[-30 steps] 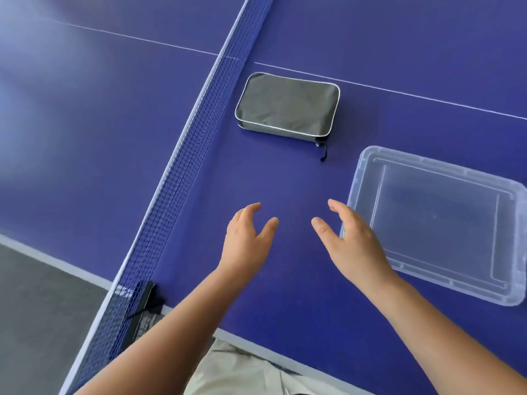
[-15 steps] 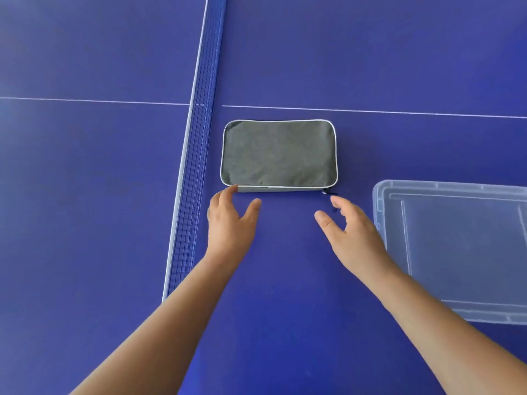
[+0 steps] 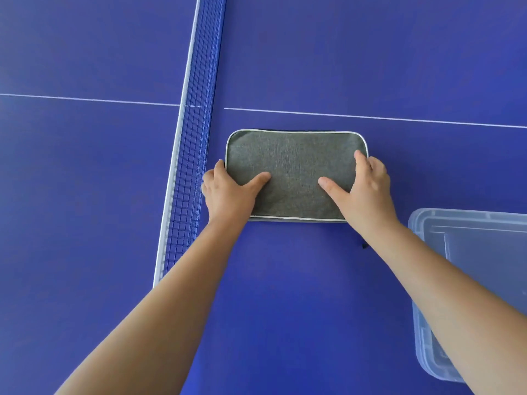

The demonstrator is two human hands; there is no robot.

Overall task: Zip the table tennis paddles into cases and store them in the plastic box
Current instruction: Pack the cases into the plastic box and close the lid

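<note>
A grey paddle case (image 3: pixel 293 172) with a white piped edge is lying flat on the blue table (image 3: pixel 285 295), held between the two hands. The left hand (image 3: pixel 229 192) is placed on the left end of the case: its thumb is pressed on the top fabric, and the other fingers are wrapped around the left edge. The right hand (image 3: pixel 366 192) is placed in the same way on the right end, with the thumb spread on top and the fingers curled over the right edge. So the case is gripped by both hands at once. Whether it is lifted from the table cannot be told. Just beside the left hand, on its outer side, the net (image 3: pixel 194 138) is stretched across the table. To the right of the right forearm, near but apart from the case, the clear plastic box (image 3: pixel 422 323) is seen, partly covered by this forearm. A small dark piece is visible on the table close to the right wrist; it is too small to be identified.
</note>
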